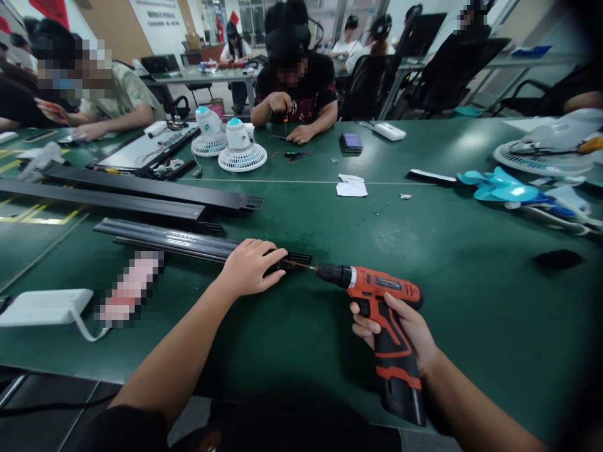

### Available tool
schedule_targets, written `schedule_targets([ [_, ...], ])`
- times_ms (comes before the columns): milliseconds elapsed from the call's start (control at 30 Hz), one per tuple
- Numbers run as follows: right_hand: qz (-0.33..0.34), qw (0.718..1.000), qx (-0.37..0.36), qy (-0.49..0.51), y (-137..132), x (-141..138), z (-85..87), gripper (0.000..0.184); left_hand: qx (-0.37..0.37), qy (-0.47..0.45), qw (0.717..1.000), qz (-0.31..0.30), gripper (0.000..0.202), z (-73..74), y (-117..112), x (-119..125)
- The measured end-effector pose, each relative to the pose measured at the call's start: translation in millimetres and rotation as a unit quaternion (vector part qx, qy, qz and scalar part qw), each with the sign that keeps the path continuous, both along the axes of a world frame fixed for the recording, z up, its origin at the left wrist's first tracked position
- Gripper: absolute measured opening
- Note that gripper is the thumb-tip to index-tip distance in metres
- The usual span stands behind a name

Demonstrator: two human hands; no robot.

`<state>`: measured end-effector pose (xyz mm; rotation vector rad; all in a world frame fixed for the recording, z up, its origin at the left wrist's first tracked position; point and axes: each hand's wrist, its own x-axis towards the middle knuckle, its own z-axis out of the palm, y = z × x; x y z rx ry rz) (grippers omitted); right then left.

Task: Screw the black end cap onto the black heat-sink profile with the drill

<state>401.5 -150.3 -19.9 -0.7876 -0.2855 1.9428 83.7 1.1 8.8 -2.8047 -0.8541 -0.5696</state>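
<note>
My right hand (405,329) grips a red and black cordless drill (384,285) by its handle, fingers around it near the trigger. The drill lies level and its long thin bit points left. The bit's tip reaches the end of a long black panel (174,242), close to my left hand; whether it sits in a screw I cannot tell. My left hand (254,267) is wrapped over that end of the panel, pressing it against the green table (301,351). Slotted black prongs show just beyond my fingers.
Two more black panels (141,185) lie behind. At left are a blurred-out phone (132,285) and a white power bank (47,307) with a cable. White fans (242,147) stand further back; blue fan blades (504,186) lie at right. Across the table a person (294,75) works with a screwdriver.
</note>
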Motion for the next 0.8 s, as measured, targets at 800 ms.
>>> schedule_targets([
  [800, -0.004, 1.0, 0.008, -0.007, 1.0, -0.7, 2.1, 0.031, -0.004, -0.012, 1.0, -0.006, 0.035, -0.3, 0.6, 0.2],
])
